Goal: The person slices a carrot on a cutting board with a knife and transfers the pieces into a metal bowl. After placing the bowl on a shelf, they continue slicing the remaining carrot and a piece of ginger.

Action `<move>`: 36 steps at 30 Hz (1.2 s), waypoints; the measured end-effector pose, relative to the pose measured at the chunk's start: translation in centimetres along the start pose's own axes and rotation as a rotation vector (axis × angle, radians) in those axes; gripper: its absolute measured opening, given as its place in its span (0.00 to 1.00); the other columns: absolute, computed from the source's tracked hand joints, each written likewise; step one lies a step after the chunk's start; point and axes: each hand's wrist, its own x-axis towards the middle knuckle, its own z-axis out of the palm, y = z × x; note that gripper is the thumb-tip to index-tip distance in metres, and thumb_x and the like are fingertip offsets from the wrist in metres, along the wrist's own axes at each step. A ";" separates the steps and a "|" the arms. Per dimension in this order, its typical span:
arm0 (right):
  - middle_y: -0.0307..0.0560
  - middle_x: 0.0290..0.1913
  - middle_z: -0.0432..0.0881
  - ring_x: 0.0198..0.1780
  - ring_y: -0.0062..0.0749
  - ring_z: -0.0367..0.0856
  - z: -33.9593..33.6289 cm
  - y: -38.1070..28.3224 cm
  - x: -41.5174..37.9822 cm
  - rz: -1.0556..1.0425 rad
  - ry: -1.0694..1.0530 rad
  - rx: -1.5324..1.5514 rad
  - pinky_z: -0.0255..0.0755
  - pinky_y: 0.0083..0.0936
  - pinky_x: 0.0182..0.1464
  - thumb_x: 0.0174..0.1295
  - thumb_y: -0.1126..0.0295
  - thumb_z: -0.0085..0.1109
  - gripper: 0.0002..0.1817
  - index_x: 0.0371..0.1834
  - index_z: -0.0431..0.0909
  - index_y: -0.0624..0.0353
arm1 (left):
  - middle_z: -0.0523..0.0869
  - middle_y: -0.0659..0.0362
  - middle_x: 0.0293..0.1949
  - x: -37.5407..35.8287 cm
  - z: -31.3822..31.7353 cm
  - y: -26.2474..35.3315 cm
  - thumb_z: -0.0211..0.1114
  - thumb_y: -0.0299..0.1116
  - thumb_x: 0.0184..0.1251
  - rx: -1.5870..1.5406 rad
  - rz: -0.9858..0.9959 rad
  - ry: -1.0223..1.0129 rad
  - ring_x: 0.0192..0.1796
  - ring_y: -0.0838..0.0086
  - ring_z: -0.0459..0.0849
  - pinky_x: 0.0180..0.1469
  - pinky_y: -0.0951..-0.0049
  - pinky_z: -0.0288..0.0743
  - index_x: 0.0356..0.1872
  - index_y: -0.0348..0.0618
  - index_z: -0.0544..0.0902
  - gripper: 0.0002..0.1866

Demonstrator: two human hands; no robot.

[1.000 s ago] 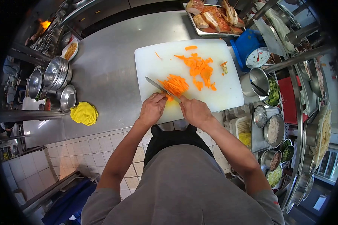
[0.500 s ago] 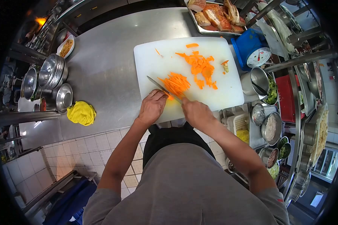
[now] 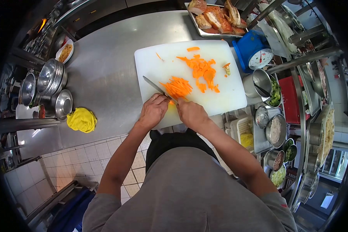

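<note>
On the white cutting board [image 3: 145, 58], my right hand [image 3: 193, 115] is closed round the handle of a knife [image 3: 152, 83]. The blade points away and to the left, passing just beyond my left fingertips. My left hand [image 3: 154, 111] has its fingers curled down on a piece of carrot [image 3: 171, 103], mostly hidden by the fingers and the blade. Carrot strips [image 3: 177, 87] lie heaped against the far side of the blade. Farther back, thin carrot slices [image 3: 203, 70] are spread loosely. A carrot stub end [image 3: 227, 69] rests near the board's right side.
A blue scale [image 3: 249, 48] and a metal pot [image 3: 258, 83] stand right of the board. Behind is a tray of meat [image 3: 216, 19]. Stacked metal bowls [image 3: 50, 77] and a yellow cloth [image 3: 82, 120] are on the left. Shelves with filled bowls [image 3: 275, 131] flank the right.
My right hand and the knife have slid a little left, nearer my left hand. The view has shifted slightly; the left hand keeps its place by the carrot strips.
</note>
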 end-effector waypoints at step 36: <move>0.65 0.34 0.86 0.38 0.62 0.88 0.3 1.8 -1.8 -0.084 0.032 0.319 0.81 0.54 0.43 0.70 0.68 0.49 0.12 0.43 0.79 0.65 | 0.89 0.49 0.45 1.1 -5.5 2.1 0.66 0.21 0.64 0.076 -0.306 0.280 0.48 0.55 0.86 0.53 0.61 0.79 0.45 0.37 0.88 0.10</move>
